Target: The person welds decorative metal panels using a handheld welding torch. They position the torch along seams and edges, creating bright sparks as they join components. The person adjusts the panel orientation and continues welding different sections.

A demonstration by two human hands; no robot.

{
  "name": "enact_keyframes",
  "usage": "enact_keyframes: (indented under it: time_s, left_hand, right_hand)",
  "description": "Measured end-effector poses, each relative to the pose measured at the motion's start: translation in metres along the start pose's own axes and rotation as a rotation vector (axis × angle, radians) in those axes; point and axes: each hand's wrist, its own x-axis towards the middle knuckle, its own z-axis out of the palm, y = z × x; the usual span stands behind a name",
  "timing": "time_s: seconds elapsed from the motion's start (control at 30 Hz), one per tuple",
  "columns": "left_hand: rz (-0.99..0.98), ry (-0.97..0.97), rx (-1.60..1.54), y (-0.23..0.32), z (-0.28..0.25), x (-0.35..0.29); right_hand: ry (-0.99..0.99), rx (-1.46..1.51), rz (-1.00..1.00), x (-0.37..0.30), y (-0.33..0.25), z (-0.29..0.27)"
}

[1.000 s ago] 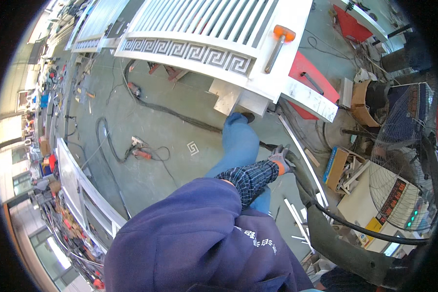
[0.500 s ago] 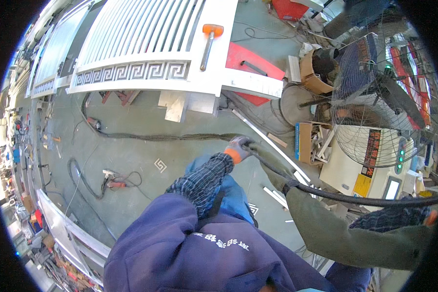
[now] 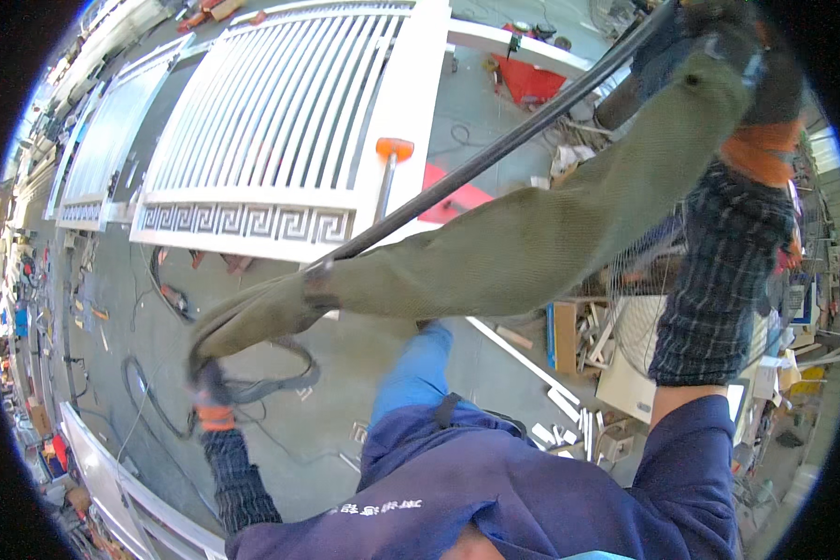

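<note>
A thick black cable (image 3: pixel 495 163) with a long olive-green cloth sleeve (image 3: pixel 495 252) along it stretches slantwise across the view. A dark band ties the two together near the left end. At the upper right, my right hand (image 3: pixel 751 70) is raised high, close to the camera, and closed round the cable and the cloth's end. Low on the left, my left hand (image 3: pixel 212 385) grips the other end, where the cable bends into a loop. Both hands wear dark gloves with orange cuffs; the left one is blurred.
A white slatted gate panel (image 3: pixel 271 201) lies ahead, with an orange-headed mallet (image 3: pixel 392 159) on it. Further cables (image 3: pixel 135 373) trail over the floor at the left. White strips (image 3: pixel 523 359), a cardboard box (image 3: pixel 562 336) of offcuts and a cream machine (image 3: pixel 625 369) stand or lie at the right.
My left hand has gone left and down with the cable. My right hand has come up into view from the right, lifting the cable and the cloth across in front of me.
</note>
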Motion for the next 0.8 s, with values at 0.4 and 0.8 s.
enact_keyframes:
  time_s: [0.4, 0.8]
  left_hand:
    - [0.577, 0.100, 0.473, 0.273, 0.067, 0.058]
    - [0.682, 0.145, 0.648, 0.276, 0.080, 0.072]
  right_hand:
    - [0.570, 0.625, 0.823, -0.132, 0.128, 0.045]
    - [0.682, 1.162, 0.970, -0.167, 0.147, 0.095]
